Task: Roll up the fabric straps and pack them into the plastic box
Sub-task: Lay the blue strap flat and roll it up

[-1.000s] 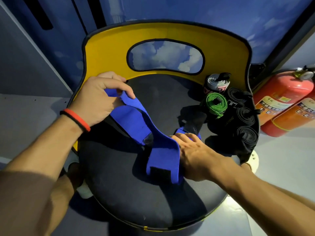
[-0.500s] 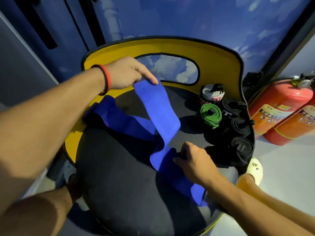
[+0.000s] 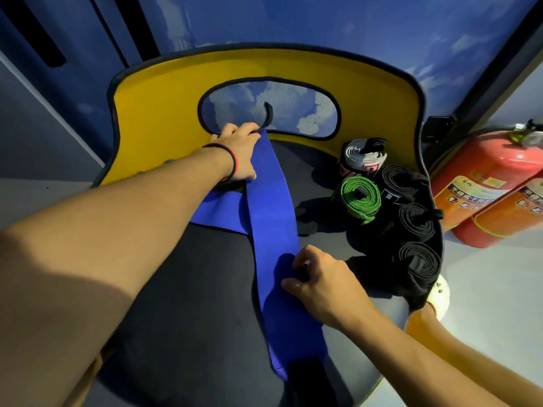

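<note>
A long blue fabric strap (image 3: 271, 212) lies stretched across the dark seat (image 3: 182, 289) of a yellow-backed chair. My left hand (image 3: 238, 155) grips its far end near the backrest opening, where a thin black loop sticks up. My right hand (image 3: 318, 282) pinches the strap's right edge near the seat's middle. A black patch sits at the strap's near end. At the seat's right side stand rolled straps: a green one (image 3: 358, 198), a grey-and-pink one (image 3: 363, 160) and three black ones (image 3: 415, 221). No plastic box is in view.
Two red fire extinguishers (image 3: 482, 183) lie on the pale floor right of the chair. The yellow backrest (image 3: 164, 113) curves round the seat's far side. A white shoe (image 3: 439, 295) shows below the seat's right edge. Blue walls stand behind.
My left hand has pulled the strap's far end out toward the backrest, so the folded strap now lies straight. My right hand has stayed near the seat's middle, holding the strap.
</note>
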Demonstrator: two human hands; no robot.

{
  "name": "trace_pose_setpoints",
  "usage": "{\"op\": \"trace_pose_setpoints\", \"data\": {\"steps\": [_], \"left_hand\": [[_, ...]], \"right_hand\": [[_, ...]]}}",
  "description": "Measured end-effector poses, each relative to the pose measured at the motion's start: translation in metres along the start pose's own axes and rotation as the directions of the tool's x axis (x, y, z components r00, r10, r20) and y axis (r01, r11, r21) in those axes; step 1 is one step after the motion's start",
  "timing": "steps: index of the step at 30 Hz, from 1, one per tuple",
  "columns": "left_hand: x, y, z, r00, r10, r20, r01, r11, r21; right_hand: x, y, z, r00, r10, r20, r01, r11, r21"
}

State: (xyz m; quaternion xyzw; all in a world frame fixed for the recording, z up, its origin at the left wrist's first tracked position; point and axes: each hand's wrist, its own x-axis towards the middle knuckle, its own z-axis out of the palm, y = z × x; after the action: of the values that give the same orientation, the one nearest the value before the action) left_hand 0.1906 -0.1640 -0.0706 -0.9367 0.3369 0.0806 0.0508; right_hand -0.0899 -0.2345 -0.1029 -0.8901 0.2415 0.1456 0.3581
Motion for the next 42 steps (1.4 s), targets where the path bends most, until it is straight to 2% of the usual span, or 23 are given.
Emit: {"op": "trace_pose_setpoints", "data": {"steps": [3, 7, 12, 16, 19, 21, 23, 27, 32, 37, 42], "left_hand": [[0.005, 0.005, 0.020, 0.998, -0.022, -0.066, 0.021, 1.000, -0.011], [0.009, 0.010, 0.030, 0.989, 0.043, -0.139, -0.037, 0.998, 0.044], [-0.012, -0.020, 0.021, 0.991, 0.060, -0.121, -0.046, 0.992, 0.114], [-0.041, -0.062, 0.007, 0.995, -0.097, 0.031, 0.090, 0.980, 0.175], [-0.068, -0.084, -0.002, 0.967, -0.158, 0.198, 0.119, 0.973, 0.196], [-0.083, -0.093, -0.009, 0.963, -0.138, 0.232, 0.109, 0.985, 0.133], [-0.095, -0.097, -0.017, 0.969, -0.133, 0.210, 0.130, 0.991, 0.027], [-0.115, -0.104, -0.039, 0.978, -0.158, 0.138, 0.183, 0.964, -0.192], [-0.136, -0.116, -0.048, 0.965, -0.229, 0.125, 0.261, 0.839, -0.479], [-0.145, -0.126, -0.038, 0.942, -0.321, 0.100, 0.323, 0.786, -0.526], [-0.145, -0.126, -0.016, 0.907, -0.413, -0.082, 0.336, 0.827, -0.450]], "right_hand": [[-0.005, -0.003, 0.001, 0.999, -0.038, 0.039, 0.041, 0.995, -0.094], [-0.009, -0.009, 0.008, 0.983, -0.183, -0.021, 0.157, 0.888, -0.433], [-0.007, -0.011, 0.008, 0.978, -0.209, -0.011, 0.175, 0.845, -0.505], [-0.007, -0.014, 0.005, 0.965, -0.260, -0.024, 0.209, 0.824, -0.526], [-0.005, -0.014, 0.005, 0.933, -0.361, -0.009, 0.303, 0.796, -0.524], [-0.001, -0.015, 0.007, 0.882, -0.469, 0.043, 0.406, 0.711, -0.574], [0.002, -0.017, 0.011, 0.855, -0.504, 0.120, 0.467, 0.651, -0.598], [0.007, -0.022, 0.017, 0.891, -0.416, 0.180, 0.438, 0.689, -0.577], [0.014, -0.025, 0.022, 0.906, -0.395, 0.151, 0.396, 0.664, -0.634], [0.016, -0.031, 0.024, 0.911, -0.389, 0.138, 0.379, 0.655, -0.654], [0.012, -0.040, 0.026, 0.931, -0.351, 0.104, 0.320, 0.639, -0.699]]}}
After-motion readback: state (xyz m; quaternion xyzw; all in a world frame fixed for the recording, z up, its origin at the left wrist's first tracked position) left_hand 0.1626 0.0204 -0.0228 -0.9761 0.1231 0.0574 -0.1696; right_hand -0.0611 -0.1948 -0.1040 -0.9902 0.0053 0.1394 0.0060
